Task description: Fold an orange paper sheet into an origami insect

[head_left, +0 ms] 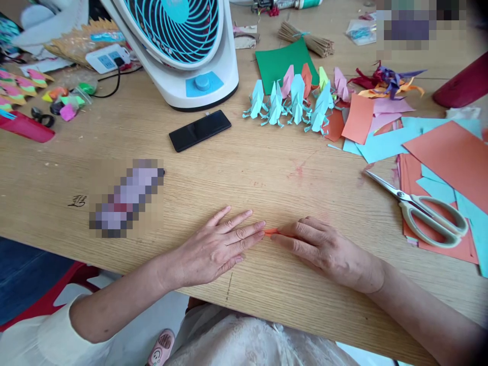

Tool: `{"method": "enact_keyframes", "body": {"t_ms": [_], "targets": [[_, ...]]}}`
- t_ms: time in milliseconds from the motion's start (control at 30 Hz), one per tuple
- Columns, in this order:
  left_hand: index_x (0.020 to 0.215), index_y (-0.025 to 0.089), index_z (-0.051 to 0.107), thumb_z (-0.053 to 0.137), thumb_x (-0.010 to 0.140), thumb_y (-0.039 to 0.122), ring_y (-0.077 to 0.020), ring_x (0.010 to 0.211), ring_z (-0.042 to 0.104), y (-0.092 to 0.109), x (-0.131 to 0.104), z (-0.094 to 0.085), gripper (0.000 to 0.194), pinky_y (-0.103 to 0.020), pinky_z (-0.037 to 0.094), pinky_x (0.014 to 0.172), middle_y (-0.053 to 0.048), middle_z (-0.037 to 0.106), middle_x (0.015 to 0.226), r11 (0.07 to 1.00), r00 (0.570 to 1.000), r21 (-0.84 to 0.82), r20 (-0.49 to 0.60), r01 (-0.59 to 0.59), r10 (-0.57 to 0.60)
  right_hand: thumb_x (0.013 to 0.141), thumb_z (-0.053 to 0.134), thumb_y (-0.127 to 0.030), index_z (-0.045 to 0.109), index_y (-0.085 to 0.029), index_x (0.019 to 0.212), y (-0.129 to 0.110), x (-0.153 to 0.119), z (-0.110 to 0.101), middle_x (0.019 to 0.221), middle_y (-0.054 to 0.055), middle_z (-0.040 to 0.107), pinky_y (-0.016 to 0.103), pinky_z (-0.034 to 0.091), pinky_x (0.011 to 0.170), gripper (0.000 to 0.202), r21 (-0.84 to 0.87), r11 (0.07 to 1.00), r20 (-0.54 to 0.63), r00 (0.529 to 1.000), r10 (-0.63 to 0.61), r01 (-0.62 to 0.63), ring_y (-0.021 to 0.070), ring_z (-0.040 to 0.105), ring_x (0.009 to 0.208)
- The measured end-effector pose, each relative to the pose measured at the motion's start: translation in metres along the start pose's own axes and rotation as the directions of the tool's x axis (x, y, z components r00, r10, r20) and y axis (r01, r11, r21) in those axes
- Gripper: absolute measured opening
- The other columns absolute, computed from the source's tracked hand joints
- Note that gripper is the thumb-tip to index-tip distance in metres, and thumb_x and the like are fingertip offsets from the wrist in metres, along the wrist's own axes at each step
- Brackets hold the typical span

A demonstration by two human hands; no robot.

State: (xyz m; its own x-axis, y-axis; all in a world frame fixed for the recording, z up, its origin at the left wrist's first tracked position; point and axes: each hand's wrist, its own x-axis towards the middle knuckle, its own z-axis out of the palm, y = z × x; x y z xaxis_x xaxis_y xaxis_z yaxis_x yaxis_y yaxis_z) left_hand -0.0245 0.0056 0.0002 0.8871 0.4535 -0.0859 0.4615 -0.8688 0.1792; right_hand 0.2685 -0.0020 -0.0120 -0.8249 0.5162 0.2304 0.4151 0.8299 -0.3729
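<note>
Flat on the wooden table, my left hand [223, 241] has its fingers stretched out and spread, the fingertips at the left end of a thin strip of folded orange paper [271, 232]. My right hand [318, 246] is closed over the other end of that paper, thumb and fingers together, so most of it is hidden. Beyond my hands stand several light-blue folded-paper figures [297, 99], with pink, orange and yellow-green ones behind them. Scissors [419, 203] with cream handles lie on orange and blue paper sheets [450, 157] to my right.
A white and blue fan [202, 84] stands at the back, a black phone [200, 130] in front of it. A green sheet [272, 63] and a bundle of thin sticks [307, 38] lie farther back. A dark red cylindrical object [465, 81] is at the far right.
</note>
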Motion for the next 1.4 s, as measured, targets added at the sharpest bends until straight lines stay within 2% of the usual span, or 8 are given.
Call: {"method": "enact_keyframes", "body": {"t_ms": [267, 467, 600, 767, 1033, 1167, 1400], "targets": [[0.155, 0.02, 0.024, 0.039, 0.101, 0.019, -0.0269, 0.151, 0.018, 0.0, 0.0, 0.001, 0.056, -0.051, 0.013, 0.122, -0.002, 0.027, 0.161, 1.0, 1.0, 0.008, -0.011, -0.001, 0.001, 0.103, 0.033, -0.016, 0.053, -0.013, 0.135, -0.003, 0.006, 0.0, 0.105, 0.012, 0.062, 0.034, 0.044, 0.071, 0.038, -0.106, 0.994, 0.056, 0.998, -0.01, 0.015, 0.0191, 0.052, 0.078], [0.154, 0.018, 0.027, 0.039, 0.101, 0.019, -0.0277, 0.151, 0.018, 0.001, 0.0, 0.002, 0.054, -0.053, 0.012, 0.122, -0.002, 0.027, 0.161, 1.0, 1.0, 0.018, -0.025, -0.009, 0.009, 0.101, 0.035, -0.014, 0.05, -0.012, 0.138, -0.003, 0.006, 0.003, 0.106, 0.012, 0.062, 0.035, 0.044, 0.071, 0.04, -0.126, 0.992, 0.053, 0.998, -0.022, 0.028, 0.0199, 0.052, 0.078], [0.154, 0.019, 0.026, 0.041, 0.1, 0.019, -0.0279, 0.15, 0.019, 0.001, 0.0, 0.002, 0.056, -0.054, 0.016, 0.12, -0.003, 0.03, 0.161, 1.0, 1.0, 0.017, -0.02, -0.007, 0.007, 0.101, 0.036, -0.014, 0.051, -0.011, 0.137, -0.004, 0.004, 0.002, 0.11, 0.014, 0.063, 0.036, 0.044, 0.071, 0.04, -0.151, 0.987, 0.056, 0.998, -0.038, 0.046, 0.0206, 0.052, 0.079], [0.154, 0.02, 0.026, 0.042, 0.099, 0.018, -0.0275, 0.15, 0.02, 0.001, 0.001, 0.001, 0.057, -0.053, 0.017, 0.12, -0.004, 0.033, 0.159, 1.0, 1.0, 0.01, -0.021, -0.003, 0.003, 0.101, 0.035, -0.012, 0.055, -0.01, 0.13, -0.006, 0.005, -0.003, 0.11, 0.015, 0.063, 0.036, 0.045, 0.072, 0.036, -0.174, 0.982, 0.061, 0.997, -0.056, 0.066, 0.021, 0.055, 0.081], [0.154, 0.019, 0.027, 0.041, 0.1, 0.018, -0.0281, 0.15, 0.02, 0.0, 0.0, 0.002, 0.056, -0.054, 0.016, 0.121, -0.004, 0.032, 0.16, 1.0, 1.0, 0.008, -0.023, -0.005, 0.005, 0.1, 0.039, -0.013, 0.063, -0.01, 0.109, -0.005, 0.004, -0.006, 0.109, 0.017, 0.063, 0.036, 0.048, 0.073, 0.026, -0.182, 0.979, 0.067, 0.994, -0.082, 0.093, 0.0217, 0.057, 0.085], [0.154, 0.02, 0.026, 0.041, 0.1, 0.018, -0.0275, 0.151, 0.018, 0.0, 0.0, 0.002, 0.057, -0.053, 0.015, 0.121, -0.004, 0.032, 0.16, 1.0, 1.0, 0.002, -0.026, -0.003, 0.003, 0.099, 0.04, -0.011, 0.064, -0.009, 0.107, -0.004, 0.001, -0.007, 0.107, 0.017, 0.064, 0.036, 0.05, 0.075, 0.025, -0.162, 0.982, 0.05, 0.994, -0.093, 0.1, 0.0225, 0.059, 0.089], [0.154, 0.021, 0.026, 0.043, 0.099, 0.018, -0.0261, 0.151, 0.019, 0.0, -0.001, 0.002, 0.058, -0.052, 0.015, 0.122, -0.005, 0.034, 0.159, 1.0, 1.0, -0.016, -0.03, 0.002, -0.003, 0.099, 0.042, -0.01, 0.064, -0.008, 0.107, -0.001, -0.003, -0.009, 0.117, 0.02, 0.064, 0.038, 0.052, 0.079, 0.024, -0.146, 0.982, 0.031, 0.992, -0.12, 0.123, 0.0217, 0.061, 0.091]]}}
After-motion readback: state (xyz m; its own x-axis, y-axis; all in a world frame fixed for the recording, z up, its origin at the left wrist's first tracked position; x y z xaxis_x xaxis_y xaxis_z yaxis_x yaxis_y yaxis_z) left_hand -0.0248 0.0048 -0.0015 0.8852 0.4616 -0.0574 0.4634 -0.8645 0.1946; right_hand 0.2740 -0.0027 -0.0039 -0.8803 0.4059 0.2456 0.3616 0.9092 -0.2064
